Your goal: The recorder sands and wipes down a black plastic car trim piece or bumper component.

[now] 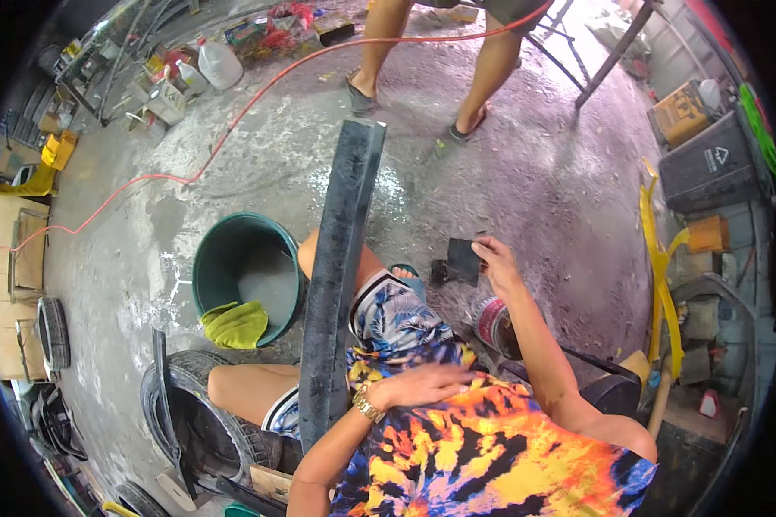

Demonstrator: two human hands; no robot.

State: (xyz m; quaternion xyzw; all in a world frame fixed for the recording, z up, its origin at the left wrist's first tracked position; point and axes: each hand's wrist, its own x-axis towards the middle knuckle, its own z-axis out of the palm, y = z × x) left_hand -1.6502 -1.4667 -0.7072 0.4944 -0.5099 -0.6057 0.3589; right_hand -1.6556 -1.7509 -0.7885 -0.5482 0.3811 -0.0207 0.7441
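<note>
My right hand (498, 261) pinches a thin black square sheet, which looks like sandpaper (464, 261), held out over the floor. A smaller dark piece (439, 273) shows just left of it. My left hand (422, 385), with a gold watch at the wrist, lies across the front of my tie-dye shirt; its fingers are stretched out and a little blurred. A long black trim strip (336, 250), scuffed and dusty, stands slanted between my legs, its far end raised. My left forearm crosses near its lower end, and neither hand grips it.
Left of the strip stands a green bucket (224, 246) with a yellow-green cloth (235, 326) over its rim. A tyre (177, 383) lies by my left leg, a can (494, 320) by the right. A red hose (306, 59) crosses the floor before another person's feet (466, 125).
</note>
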